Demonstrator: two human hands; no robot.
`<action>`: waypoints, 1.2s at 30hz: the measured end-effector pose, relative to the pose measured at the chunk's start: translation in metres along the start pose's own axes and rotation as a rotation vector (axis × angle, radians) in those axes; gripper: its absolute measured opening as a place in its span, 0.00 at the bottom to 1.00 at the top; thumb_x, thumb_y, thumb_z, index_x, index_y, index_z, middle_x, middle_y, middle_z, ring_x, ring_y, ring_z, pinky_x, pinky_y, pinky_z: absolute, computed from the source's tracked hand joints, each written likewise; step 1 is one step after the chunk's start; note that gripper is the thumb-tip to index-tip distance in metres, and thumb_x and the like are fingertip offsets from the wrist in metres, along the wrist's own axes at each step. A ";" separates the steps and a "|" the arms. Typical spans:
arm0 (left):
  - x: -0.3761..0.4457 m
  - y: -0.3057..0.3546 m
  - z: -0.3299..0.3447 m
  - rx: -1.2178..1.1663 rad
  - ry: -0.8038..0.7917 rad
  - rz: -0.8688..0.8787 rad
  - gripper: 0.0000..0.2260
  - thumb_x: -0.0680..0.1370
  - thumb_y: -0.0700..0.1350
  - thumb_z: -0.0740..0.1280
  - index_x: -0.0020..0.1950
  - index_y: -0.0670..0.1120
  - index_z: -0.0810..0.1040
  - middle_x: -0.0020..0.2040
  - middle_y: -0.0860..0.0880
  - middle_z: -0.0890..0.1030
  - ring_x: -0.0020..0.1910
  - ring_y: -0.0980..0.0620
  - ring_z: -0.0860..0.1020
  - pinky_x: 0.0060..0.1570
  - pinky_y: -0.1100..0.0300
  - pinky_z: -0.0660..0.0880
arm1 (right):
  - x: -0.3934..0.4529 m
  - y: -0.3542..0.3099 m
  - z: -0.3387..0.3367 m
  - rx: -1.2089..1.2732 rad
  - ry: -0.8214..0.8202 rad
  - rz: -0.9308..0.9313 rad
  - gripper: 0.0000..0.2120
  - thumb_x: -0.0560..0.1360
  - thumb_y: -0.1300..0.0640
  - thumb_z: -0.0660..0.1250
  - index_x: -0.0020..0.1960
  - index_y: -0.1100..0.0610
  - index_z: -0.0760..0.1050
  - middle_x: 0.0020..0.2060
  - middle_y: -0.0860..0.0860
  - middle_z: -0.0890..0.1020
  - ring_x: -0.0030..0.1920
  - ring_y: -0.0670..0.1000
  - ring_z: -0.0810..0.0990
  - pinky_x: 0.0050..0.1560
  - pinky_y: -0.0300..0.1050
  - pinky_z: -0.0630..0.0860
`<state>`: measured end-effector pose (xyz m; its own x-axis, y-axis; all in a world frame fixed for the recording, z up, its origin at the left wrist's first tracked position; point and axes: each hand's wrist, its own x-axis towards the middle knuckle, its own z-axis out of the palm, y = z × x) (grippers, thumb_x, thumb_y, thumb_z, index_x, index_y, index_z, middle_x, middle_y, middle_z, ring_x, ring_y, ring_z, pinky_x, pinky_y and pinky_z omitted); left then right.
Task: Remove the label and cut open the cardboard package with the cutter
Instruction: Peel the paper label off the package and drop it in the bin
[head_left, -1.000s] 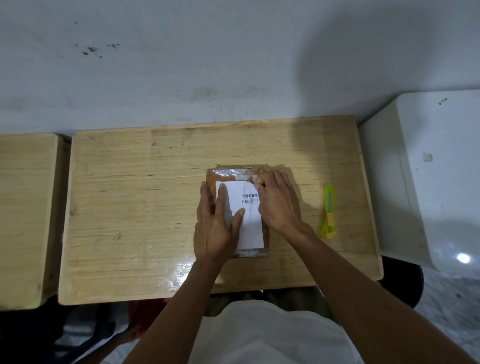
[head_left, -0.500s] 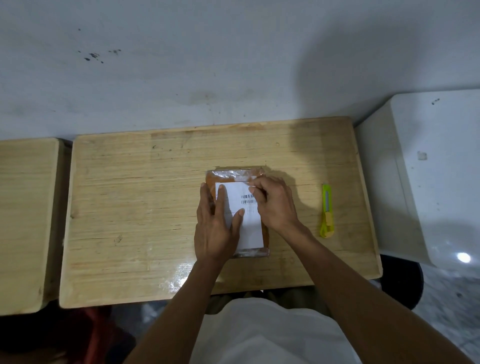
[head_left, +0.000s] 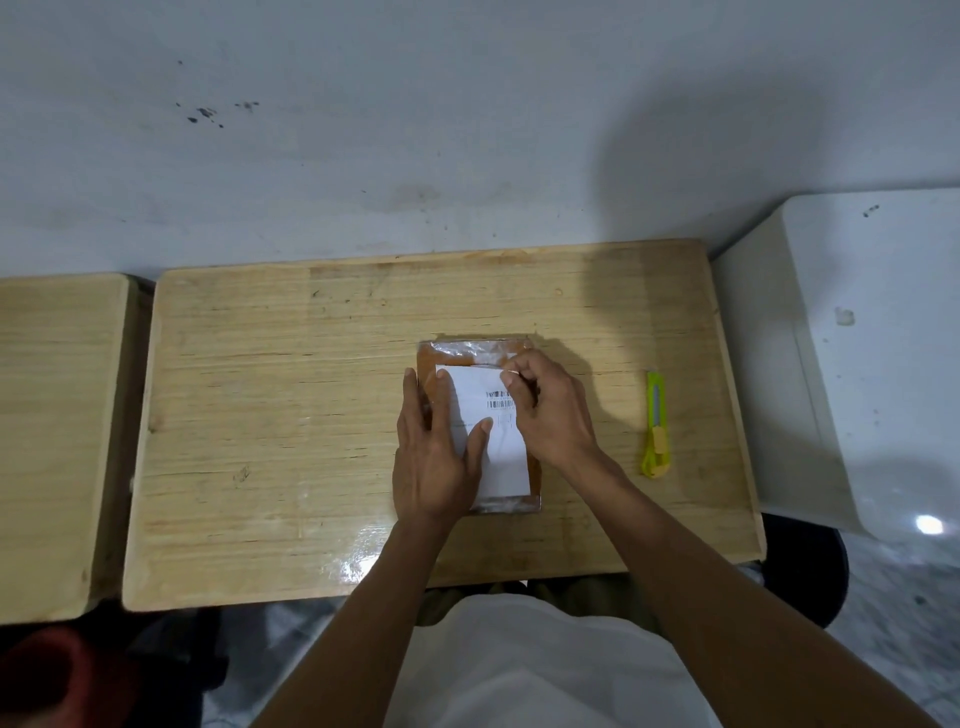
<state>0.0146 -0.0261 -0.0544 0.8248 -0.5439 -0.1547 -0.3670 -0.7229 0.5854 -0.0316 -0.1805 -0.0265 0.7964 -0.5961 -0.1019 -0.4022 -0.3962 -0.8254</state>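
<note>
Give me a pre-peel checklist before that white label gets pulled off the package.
1. Brown tape-wrapped cardboard package flat on the wooden table: ok.
2. Left hand pressing the package down: ok.
3. Right hand fingertips at the white barcode label top right corner: ok.
4. Corner actually lifted: cannot tell, fingers hide it.
5. Yellow-green cutter lying clear of both hands: ok.
6. Cutter blade retracted: cannot tell.
</note>
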 end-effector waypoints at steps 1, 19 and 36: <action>0.000 0.000 0.000 0.001 -0.001 -0.003 0.35 0.80 0.64 0.56 0.82 0.50 0.51 0.82 0.42 0.47 0.80 0.40 0.54 0.64 0.39 0.73 | 0.000 -0.001 0.001 -0.002 0.018 -0.003 0.02 0.78 0.61 0.65 0.50 0.56 0.75 0.37 0.46 0.79 0.40 0.50 0.77 0.40 0.43 0.71; 0.000 0.001 0.000 -0.005 -0.019 -0.034 0.35 0.80 0.64 0.55 0.82 0.52 0.49 0.83 0.43 0.45 0.81 0.42 0.51 0.67 0.43 0.70 | 0.002 0.003 0.006 -0.350 -0.047 -0.190 0.04 0.75 0.62 0.71 0.44 0.63 0.82 0.48 0.57 0.77 0.54 0.55 0.74 0.55 0.42 0.69; -0.002 -0.006 0.002 -0.023 -0.009 -0.002 0.39 0.79 0.66 0.58 0.82 0.48 0.48 0.83 0.45 0.48 0.81 0.46 0.51 0.70 0.47 0.66 | -0.004 0.004 -0.013 -0.035 -0.283 0.021 0.17 0.76 0.62 0.69 0.31 0.51 0.71 0.74 0.50 0.68 0.74 0.46 0.65 0.59 0.27 0.64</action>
<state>0.0138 -0.0214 -0.0596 0.8213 -0.5467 -0.1629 -0.3555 -0.7140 0.6032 -0.0419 -0.1887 -0.0222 0.8802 -0.3877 -0.2736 -0.4312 -0.4130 -0.8022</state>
